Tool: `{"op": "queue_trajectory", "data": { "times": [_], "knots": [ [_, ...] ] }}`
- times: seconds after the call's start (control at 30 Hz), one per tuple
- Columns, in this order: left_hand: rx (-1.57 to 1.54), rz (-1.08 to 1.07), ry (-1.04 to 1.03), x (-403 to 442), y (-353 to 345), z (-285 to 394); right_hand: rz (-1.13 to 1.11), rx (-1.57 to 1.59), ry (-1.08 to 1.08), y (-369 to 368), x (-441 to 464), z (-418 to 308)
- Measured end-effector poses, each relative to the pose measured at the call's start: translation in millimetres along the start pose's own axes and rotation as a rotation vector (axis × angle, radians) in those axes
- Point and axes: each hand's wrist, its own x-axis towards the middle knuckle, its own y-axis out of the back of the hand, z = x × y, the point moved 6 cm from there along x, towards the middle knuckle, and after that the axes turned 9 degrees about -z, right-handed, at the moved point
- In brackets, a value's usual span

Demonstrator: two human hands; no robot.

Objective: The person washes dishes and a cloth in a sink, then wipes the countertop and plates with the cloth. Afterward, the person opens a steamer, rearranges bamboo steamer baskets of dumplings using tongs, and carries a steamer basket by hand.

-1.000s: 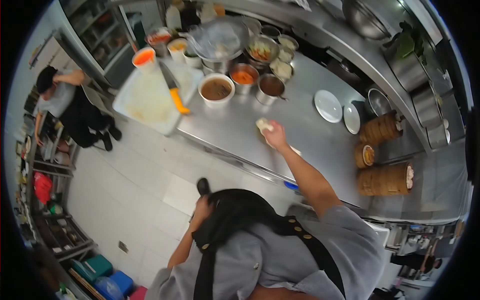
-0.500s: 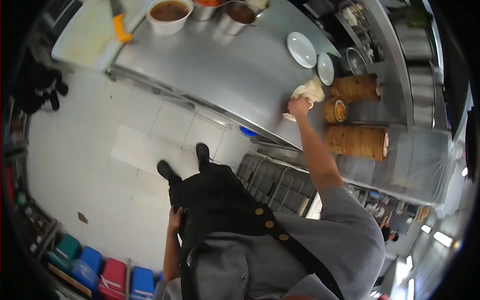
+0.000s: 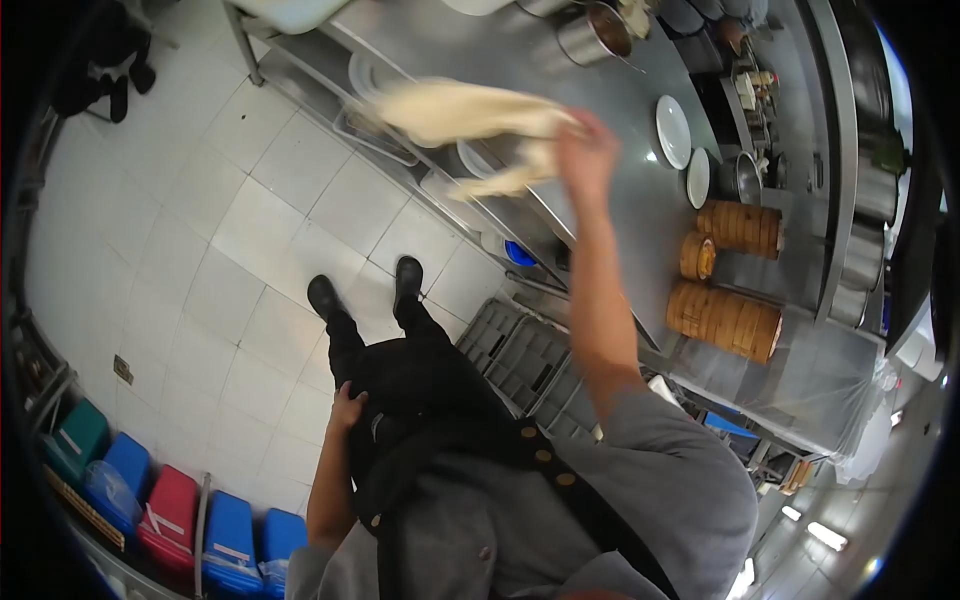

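Right hand (image 3: 588, 155): grips cloth (image 3: 465, 112); wide swing could tip pot (image 3: 582, 42), twelve o'clock. Left hand (image 3: 348, 405): grip unclear.

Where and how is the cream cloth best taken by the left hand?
Probably by its loose end, coming from the person's left. The right hand grips the cream cloth at the opposite end, and the rest spreads leftward across the edge of the counter. The left hand might pinch it there, though blur hides its folds.
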Motion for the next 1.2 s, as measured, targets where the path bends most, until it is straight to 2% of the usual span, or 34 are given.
{"op": "queue_trajectory", "data": {
  "times": [0.03,0.07,0.13,0.17,0.2,0.27,0.3,0.33,0.37,0.4,0.43,0.47,0.5,0.53,0.57,0.6,0.63,0.67,0.7,0.73,0.8,0.87,0.93,1.03,1.2],
  "knots": [
    [0.0,-0.002,0.008,-3,-2,-1,0.009,0.121,-0.034,30,3,29],
    [0.0,-0.005,0.019,-8,0,2,0.018,-0.083,-0.236,60,11,66],
    [0.017,0.008,0.076,-5,4,17,-0.072,0.229,-0.356,102,43,204],
    [0.044,0.007,0.133,-3,3,20,0.027,-0.304,-0.179,76,46,178],
    [0.067,0.009,0.193,3,3,24,0.242,-0.866,-0.094,48,44,152],
    [0.223,0.056,0.101,15,8,66,0.217,-1.082,0.23,-36,47,77],
    [0.208,0.179,-0.111,36,2,78,0.038,-0.767,0.348,-64,58,40],
    [0.101,0.198,-0.333,58,3,101,-0.036,-0.649,0.433,-82,69,13],
    [0.036,0.4,-0.503,63,8,130,-0.109,-0.533,0.508,-97,78,-7],
    [-0.08,0.391,-0.534,47,25,185,-0.194,-0.574,0.494,-105,91,-16],
    [-0.259,0.273,-0.595,63,28,219,-0.277,-0.618,0.474,-109,103,-20],
    [-0.227,0.344,-0.661,100,16,231,-0.293,-0.826,0.702,-109,92,-40],
    [-0.118,0.415,-0.804,110,17,267,-0.33,-0.755,0.691,-100,74,-61],
    [-0.242,0.49,-0.925,126,11,298,-0.219,-0.711,0.537,-93,42,-75],
    [-0.245,0.361,-0.831,136,13,331,-0.184,-0.552,0.453,-82,16,-73],
    [-0.33,0.359,-0.865,146,12,361,-0.15,-0.642,0.366,-73,-15,-65],
    [-0.43,0.418,-0.921,154,13,388,-0.159,-0.483,0.307,-69,-50,-40],
    [-0.429,0.457,-0.948,171,9,410,-0.411,-0.251,0.364,-87,-85,-17],
    [-0.427,0.495,-0.976,188,5,430,-0.561,-0.424,0.072,-103,-117,20],
    [-0.424,0.504,-0.928,206,2,447,-0.655,-0.268,-0.076,-119,-142,68],
    [-0.434,0.524,-0.85,231,-6,472,-0.583,-0.149,-0.458,-106,-157,163],
    [-0.451,0.555,-0.793,251,-9,486,-0.422,-0.176,-0.475,-74,-139,250],
    [-0.46,0.528,-0.805,267,-13,494,-0.211,-0.028,-0.684,-66,-113,294],
    [-0.466,0.546,-0.701,285,-25,501,-0.058,-0.016,-0.686,-54,-83,350],
    [-0.491,0.613,-0.519,284,-29,507,-0.08,0.305,-0.778,-84,-75,394]
  ]
}}
